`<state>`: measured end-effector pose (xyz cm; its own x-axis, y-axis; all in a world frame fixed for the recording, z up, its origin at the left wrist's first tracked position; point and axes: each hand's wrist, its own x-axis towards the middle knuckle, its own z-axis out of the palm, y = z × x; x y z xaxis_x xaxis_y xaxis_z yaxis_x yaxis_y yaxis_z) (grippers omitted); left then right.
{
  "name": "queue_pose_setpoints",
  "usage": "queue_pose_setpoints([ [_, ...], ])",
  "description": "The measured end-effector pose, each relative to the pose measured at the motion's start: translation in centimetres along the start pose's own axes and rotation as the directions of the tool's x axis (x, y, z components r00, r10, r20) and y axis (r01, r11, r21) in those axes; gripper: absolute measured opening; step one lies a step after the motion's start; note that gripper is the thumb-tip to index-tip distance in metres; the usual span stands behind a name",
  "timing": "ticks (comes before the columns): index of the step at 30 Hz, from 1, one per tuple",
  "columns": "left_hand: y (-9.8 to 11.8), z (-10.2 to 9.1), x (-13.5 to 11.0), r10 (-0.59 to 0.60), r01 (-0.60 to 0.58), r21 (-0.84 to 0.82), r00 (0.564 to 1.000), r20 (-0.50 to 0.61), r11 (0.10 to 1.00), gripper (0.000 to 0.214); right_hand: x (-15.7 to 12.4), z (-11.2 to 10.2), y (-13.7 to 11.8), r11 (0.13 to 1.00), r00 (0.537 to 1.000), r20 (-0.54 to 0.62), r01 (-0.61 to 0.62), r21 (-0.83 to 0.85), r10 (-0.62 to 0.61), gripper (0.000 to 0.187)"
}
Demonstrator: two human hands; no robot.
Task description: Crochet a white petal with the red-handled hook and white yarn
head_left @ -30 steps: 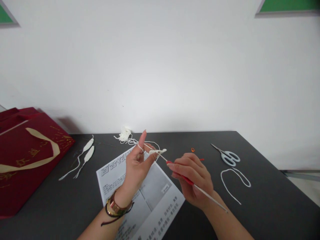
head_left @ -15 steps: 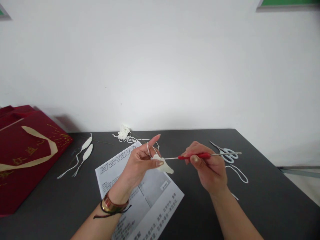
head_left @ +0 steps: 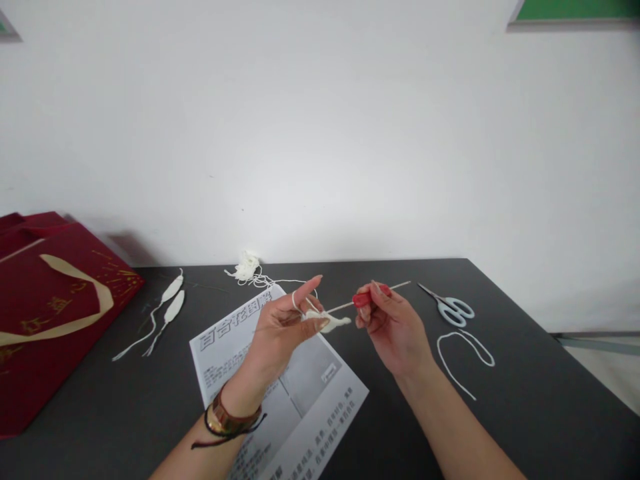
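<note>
Between thumb and fingers, my left hand (head_left: 285, 327) pinches a small white crochet piece (head_left: 331, 323). White yarn loops over its raised index finger and trails back to a loose yarn heap (head_left: 247, 265) by the wall. My right hand (head_left: 395, 327) is closed around the red grip of a crochet hook (head_left: 371, 295). The hook's metal shaft points left, its tip at the upper edge of the white piece; the exact stitch is too small to make out. Below the left hand lies a printed sheet (head_left: 300, 400) with Chinese characters.
Two finished-looking white crochet petals (head_left: 174, 307) with yarn tails lie left of the sheet. A dark red gift bag (head_left: 65, 313) stands at the far left. Scissors (head_left: 453, 310) and a cut piece of white yarn (head_left: 470, 343) rest on the right of the black table (head_left: 520, 400).
My right hand has shifted left and rotated, so the hook's rear end swings up and left, uncovering the scissors and yarn piece. The white piece has tilted flatter in my left hand.
</note>
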<state>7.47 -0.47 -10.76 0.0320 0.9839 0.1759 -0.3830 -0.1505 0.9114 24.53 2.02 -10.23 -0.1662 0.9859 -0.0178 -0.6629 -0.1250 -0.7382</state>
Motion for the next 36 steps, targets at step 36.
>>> queue_pose_setpoints([
  [36, -0.6, 1.8, 0.1, -0.111, 0.038, -0.227, 0.941, -0.318, 0.973, 0.02, -0.3, 0.8, 3.8, 0.988, 0.989, -0.047, 0.139, -0.07, -0.143, 0.017],
])
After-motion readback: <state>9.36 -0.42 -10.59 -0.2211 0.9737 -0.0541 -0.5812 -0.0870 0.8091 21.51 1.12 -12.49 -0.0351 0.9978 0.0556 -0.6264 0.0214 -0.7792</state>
